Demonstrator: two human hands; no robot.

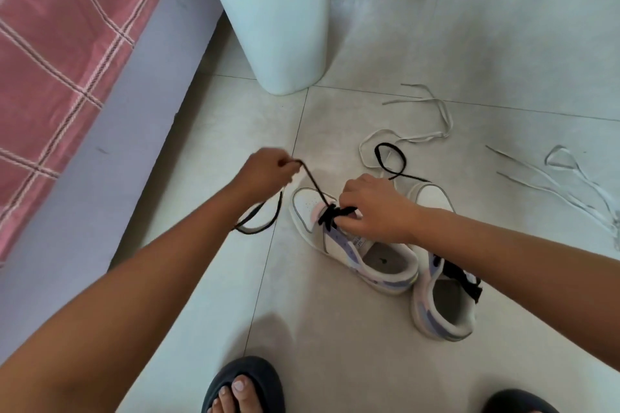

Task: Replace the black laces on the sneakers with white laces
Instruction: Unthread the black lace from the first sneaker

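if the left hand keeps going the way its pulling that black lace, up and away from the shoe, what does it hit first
Probably the white trash bin. The left hand, pinching the black lace, points up and away over bare floor tiles, though depth is hard to judge.

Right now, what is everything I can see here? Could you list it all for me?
sneakers: two, white with lilac and pink, side by side on the floor.
black lace: one, black, partly threaded in the left sneaker, pulled up.
white laces: two, white, loose on the floor beyond the sneakers and to their right.
bin: one, white with a blue liner, standing by the bed.
bed: one, pink checked cover, far left.
slippers: two, dark, on the feet at the bottom edge.
left hand: fingers pinch the black lace.
right hand: fingers at the eyelets.
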